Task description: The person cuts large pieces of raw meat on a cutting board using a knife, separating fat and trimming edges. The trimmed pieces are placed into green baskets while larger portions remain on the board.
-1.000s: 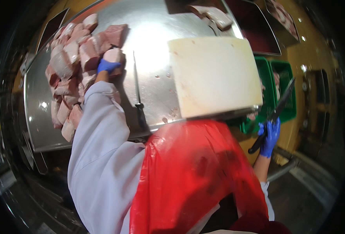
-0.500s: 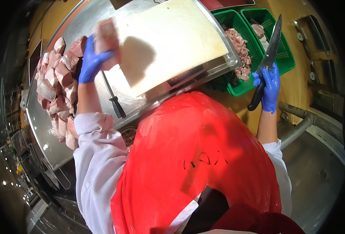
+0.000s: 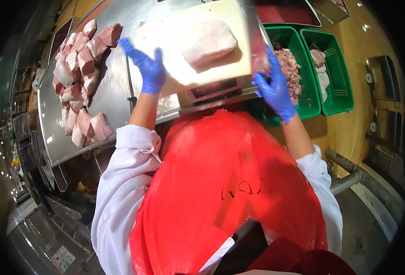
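A large pale pink piece of meat (image 3: 207, 43) lies on a cream cutting board (image 3: 175, 75) that rests on a scale with a red display (image 3: 208, 91). My left hand (image 3: 146, 68), in a blue glove, hovers over the board's left edge with fingers spread and nothing in it. My right hand (image 3: 274, 89), also in a blue glove, is at the board's right edge. It is blurred, and I cannot see whether the knife is still in it.
Several raw meat chunks (image 3: 78, 82) are piled on the left of the steel table (image 3: 113, 96). A dark rod-like tool (image 3: 130, 94) lies beside the board. Two green baskets (image 3: 305, 98) (image 3: 344, 87) holding meat stand on the right. A red apron fills the foreground.
My left hand carried a meat piece from the pile to the board and let go. My right hand swung in from the right side to the board's edge.
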A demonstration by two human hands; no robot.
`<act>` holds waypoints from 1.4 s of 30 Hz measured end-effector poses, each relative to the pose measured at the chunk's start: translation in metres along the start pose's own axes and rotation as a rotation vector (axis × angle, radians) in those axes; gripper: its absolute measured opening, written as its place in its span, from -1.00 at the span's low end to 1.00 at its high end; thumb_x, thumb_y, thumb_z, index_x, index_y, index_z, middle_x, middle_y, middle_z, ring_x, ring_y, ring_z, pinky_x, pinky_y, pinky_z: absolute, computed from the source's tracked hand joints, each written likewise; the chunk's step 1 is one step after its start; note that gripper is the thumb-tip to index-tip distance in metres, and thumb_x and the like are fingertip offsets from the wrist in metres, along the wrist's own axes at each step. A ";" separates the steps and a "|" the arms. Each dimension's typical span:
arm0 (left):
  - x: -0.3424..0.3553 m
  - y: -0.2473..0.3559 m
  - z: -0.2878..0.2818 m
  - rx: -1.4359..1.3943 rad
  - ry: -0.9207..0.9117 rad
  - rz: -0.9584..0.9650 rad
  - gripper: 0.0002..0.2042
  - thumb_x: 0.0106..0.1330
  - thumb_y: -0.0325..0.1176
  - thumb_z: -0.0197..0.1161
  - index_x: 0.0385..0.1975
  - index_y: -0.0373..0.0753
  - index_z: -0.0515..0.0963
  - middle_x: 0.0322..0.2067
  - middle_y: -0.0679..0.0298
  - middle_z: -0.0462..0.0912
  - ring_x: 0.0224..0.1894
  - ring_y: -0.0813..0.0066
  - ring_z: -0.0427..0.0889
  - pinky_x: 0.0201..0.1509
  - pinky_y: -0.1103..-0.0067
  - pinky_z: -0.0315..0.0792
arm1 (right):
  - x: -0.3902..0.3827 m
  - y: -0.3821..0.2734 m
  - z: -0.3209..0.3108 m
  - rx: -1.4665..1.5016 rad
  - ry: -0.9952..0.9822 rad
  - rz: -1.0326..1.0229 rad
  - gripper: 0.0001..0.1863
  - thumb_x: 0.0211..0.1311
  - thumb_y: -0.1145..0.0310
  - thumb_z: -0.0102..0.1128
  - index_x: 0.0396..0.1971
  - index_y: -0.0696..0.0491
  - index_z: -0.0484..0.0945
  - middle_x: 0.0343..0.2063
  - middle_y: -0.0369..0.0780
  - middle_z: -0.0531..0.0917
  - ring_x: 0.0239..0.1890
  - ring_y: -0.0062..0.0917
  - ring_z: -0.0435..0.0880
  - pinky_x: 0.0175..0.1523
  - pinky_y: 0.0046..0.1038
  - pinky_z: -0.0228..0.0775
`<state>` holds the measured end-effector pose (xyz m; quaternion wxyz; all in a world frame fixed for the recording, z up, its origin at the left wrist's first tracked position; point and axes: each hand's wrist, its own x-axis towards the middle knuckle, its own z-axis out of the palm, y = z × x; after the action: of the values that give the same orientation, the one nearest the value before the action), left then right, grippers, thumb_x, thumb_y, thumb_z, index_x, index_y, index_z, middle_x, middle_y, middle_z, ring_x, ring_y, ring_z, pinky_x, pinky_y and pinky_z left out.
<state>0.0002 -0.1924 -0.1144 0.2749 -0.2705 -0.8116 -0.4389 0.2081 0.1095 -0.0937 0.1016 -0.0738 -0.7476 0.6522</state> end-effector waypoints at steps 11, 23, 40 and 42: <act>-0.025 0.018 -0.031 0.022 0.397 -0.094 -0.16 0.52 0.04 0.01 0.49 -0.44 -0.24 0.49 -0.16 -0.17 0.53 -0.05 -0.05 0.56 0.17 -0.16 | 0.067 -0.013 0.079 -0.701 -0.330 -0.570 -0.10 0.24 0.54 0.03 0.52 -0.49 0.04 -0.38 -0.09 0.71 -0.47 -0.14 0.70 -0.36 -0.15 0.57; -0.054 0.051 -0.001 -0.094 0.281 -0.377 -0.73 0.33 -0.37 0.35 -0.09 -0.33 0.47 -0.24 0.25 0.56 -0.23 0.48 0.55 -0.11 0.53 0.45 | -0.007 -0.044 -0.072 -1.237 -0.639 -0.306 -0.07 0.19 0.58 0.10 0.52 -0.44 0.09 -0.44 -0.05 0.64 -0.55 -0.11 0.63 -0.42 -0.11 0.48; -0.079 0.071 0.050 -0.185 0.048 -0.680 -0.87 0.27 -0.45 0.31 -0.46 -0.37 0.58 -0.62 0.34 0.59 -0.60 0.67 0.53 -0.53 0.64 0.41 | 0.052 -0.033 0.071 -1.032 -0.507 -0.388 -0.10 0.24 0.52 0.05 0.53 -0.47 0.02 -0.47 -0.06 0.65 -0.47 -0.14 0.70 -0.36 -0.13 0.57; -0.081 0.068 0.051 -0.183 0.024 -0.646 -0.87 0.28 -0.46 0.31 -0.46 -0.37 0.58 -0.62 0.33 0.60 -0.60 0.66 0.54 -0.53 0.64 0.43 | 0.041 -0.047 0.053 -1.165 -0.577 -0.271 -0.18 0.31 0.47 0.02 0.53 -0.42 0.05 -0.48 -0.04 0.68 -0.45 -0.11 0.72 -0.37 -0.12 0.58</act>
<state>0.0926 -0.1326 -0.1555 0.1058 -0.0175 -0.8091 -0.5778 0.1565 0.0617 -0.0520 -0.0781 0.1560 -0.9778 0.1163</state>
